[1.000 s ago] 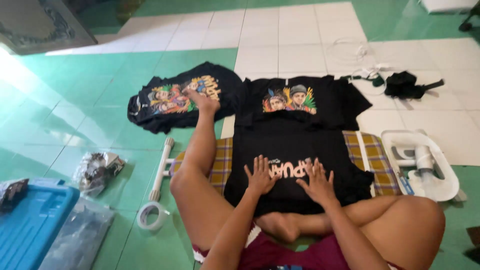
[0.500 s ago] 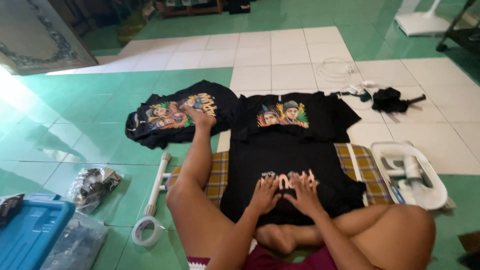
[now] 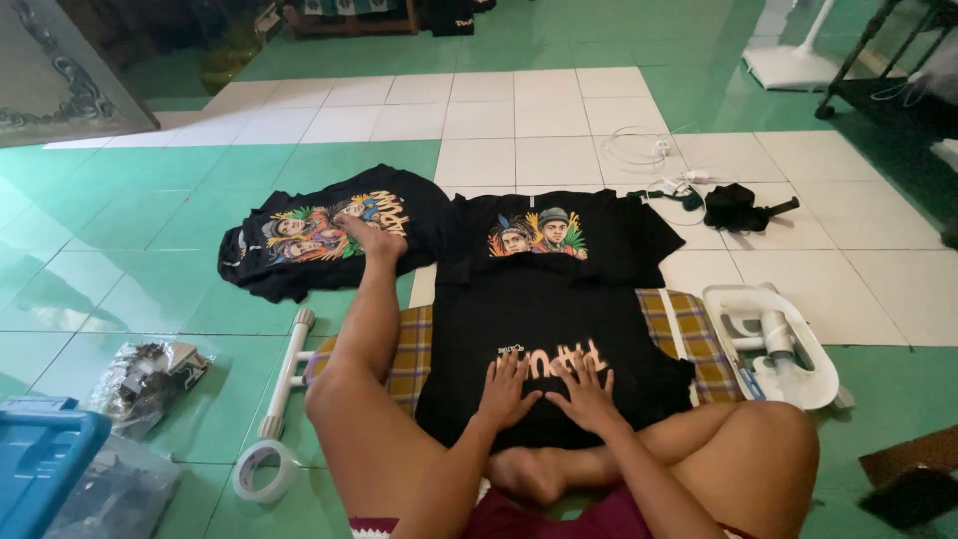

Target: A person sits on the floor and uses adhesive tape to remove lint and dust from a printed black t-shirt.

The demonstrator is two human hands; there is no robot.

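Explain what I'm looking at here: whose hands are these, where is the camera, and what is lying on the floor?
No machine here: a person sits on a tiled floor wearing a camera on the head, so you look down at their own legs and hands. The left hand and right hand lie flat, fingers spread, on a black shirt spread over a checked cloth. They grip nothing. Beyond it lies a second black shirt with a colourful print, and a third to the left, under the person's foot. Nearby: a tape roll, a white pipe, a blue bin and a white appliance.
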